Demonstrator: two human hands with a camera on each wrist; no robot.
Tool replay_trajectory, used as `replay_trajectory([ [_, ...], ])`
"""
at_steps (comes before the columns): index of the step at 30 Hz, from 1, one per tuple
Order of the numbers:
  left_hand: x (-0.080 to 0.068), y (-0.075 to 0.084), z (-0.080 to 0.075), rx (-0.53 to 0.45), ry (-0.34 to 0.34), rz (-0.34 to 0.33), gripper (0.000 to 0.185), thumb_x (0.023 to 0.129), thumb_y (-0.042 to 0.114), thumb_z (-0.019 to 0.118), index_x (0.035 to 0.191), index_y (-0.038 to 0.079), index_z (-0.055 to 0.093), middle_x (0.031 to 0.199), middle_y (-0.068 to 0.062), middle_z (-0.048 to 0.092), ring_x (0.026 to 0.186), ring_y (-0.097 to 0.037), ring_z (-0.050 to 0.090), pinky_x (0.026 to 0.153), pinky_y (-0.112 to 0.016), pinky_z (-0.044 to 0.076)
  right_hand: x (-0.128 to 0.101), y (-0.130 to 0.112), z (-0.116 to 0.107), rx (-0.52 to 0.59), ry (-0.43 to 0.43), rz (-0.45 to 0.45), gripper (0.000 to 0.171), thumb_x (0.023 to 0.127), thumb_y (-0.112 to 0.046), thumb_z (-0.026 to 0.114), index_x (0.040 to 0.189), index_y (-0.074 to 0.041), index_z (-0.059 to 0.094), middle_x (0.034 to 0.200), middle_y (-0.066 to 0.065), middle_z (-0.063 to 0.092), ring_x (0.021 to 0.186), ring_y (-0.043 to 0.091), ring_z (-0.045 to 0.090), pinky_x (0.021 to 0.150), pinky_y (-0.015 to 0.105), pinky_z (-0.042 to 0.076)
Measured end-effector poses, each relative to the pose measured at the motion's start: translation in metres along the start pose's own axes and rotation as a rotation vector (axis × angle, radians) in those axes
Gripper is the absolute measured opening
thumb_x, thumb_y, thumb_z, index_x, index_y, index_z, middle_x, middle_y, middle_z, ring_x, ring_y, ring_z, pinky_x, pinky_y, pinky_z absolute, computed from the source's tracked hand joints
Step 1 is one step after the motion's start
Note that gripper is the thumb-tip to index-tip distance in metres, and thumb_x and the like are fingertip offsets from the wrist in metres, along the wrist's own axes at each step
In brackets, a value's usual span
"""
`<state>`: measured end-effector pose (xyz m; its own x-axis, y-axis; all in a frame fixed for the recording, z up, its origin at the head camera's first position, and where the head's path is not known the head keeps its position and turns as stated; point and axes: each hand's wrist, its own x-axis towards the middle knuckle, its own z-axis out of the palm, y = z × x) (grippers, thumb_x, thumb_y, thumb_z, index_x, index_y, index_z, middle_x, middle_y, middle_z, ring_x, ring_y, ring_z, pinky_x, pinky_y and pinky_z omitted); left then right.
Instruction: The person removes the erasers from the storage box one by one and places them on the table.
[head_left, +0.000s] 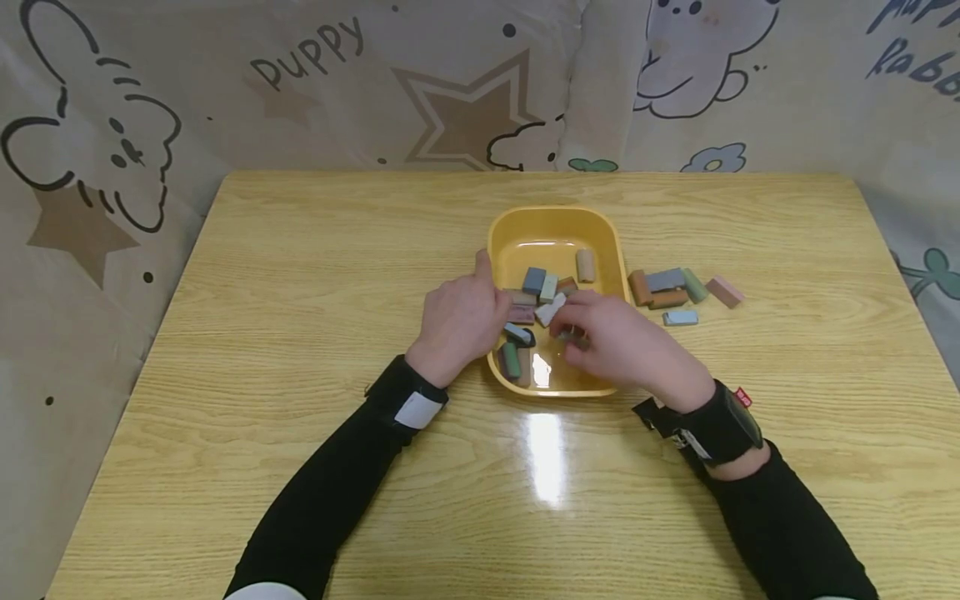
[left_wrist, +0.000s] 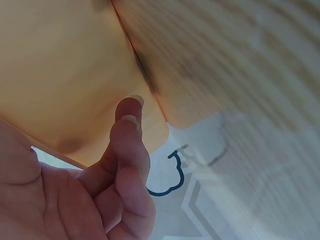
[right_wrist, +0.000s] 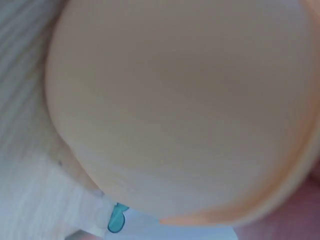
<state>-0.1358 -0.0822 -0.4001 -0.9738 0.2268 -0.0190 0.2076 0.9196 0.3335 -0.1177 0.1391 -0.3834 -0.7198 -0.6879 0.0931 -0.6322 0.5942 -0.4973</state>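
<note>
Presently, the head view shows a yellow plastic tray (head_left: 551, 225) on a wood-grain table (head_left: 300, 333), with the handling judged partway: more small oblong blocks lie inside it, including a dark-blue block (head_left: 534, 280), a beige block (head_left: 586, 266) and a dark-green block (head_left: 511, 360), than the six lying outside to its right, from an orange-brown block (head_left: 641, 288) just beside the wall to a pink block (head_left: 725, 292) farthest off; their direction of transfer cannot be determined; the right hand (head_left: 615, 337) reaches over the right rim, fingers bent and seemingly pinching a partly hidden grey-green block (head_left: 573, 337), while the left hand (head_left: 462, 318) lies across the left rim, apparently gripping the wall; the left wrist view finds bent fingers (left_wrist: 129, 142) against the tray's outer side, thumb unseen; the right wrist view gives mainly blurred tray wall, fingertips hidden, so the pinch is unconfirmed there
</note>
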Motion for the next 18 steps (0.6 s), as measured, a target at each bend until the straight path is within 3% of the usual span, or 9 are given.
replay_trajectory([
  [6, 0.000, 0.000, 0.001, -0.009, 0.012, 0.009, 0.059, 0.099, 0.026, 0.045, 0.144, -0.010, 0.036, 0.058, -0.003, 0.051, 0.045, -0.019, 0.050, 0.040, -0.032, 0.038, -0.009, 0.012, -0.022, 0.027, 0.141, 0.024, 0.016, 0.080, 0.000, 0.068, 0.094, -0.006, 0.072, 0.088, 0.002, 0.062, 0.073, 0.016, 0.056, 0.064, 0.032, 0.046],
  [14, 0.000, 0.000, 0.001, -0.001, 0.001, 0.000, 0.061, 0.099, 0.027, 0.044, 0.146, -0.010, 0.034, 0.058, -0.003, 0.052, 0.046, -0.019, 0.051, 0.041, -0.032, 0.039, -0.032, 0.036, -0.059, -0.066, 0.224, 0.244, 0.017, 0.080, 0.000, 0.067, 0.095, -0.006, 0.073, 0.086, 0.003, 0.063, 0.076, 0.017, 0.055, 0.066, 0.036, 0.046],
  [18, 0.000, 0.000, 0.000, 0.001, -0.005, -0.003, 0.062, 0.099, 0.027, 0.044, 0.147, -0.010, 0.033, 0.058, -0.003, 0.052, 0.046, -0.019, 0.051, 0.041, -0.032, 0.038, -0.047, 0.055, -0.075, -0.098, 0.205, 0.367, 0.017, 0.082, -0.002, 0.066, 0.098, -0.002, 0.072, 0.087, 0.008, 0.063, 0.078, 0.022, 0.055, 0.066, 0.040, 0.044],
])
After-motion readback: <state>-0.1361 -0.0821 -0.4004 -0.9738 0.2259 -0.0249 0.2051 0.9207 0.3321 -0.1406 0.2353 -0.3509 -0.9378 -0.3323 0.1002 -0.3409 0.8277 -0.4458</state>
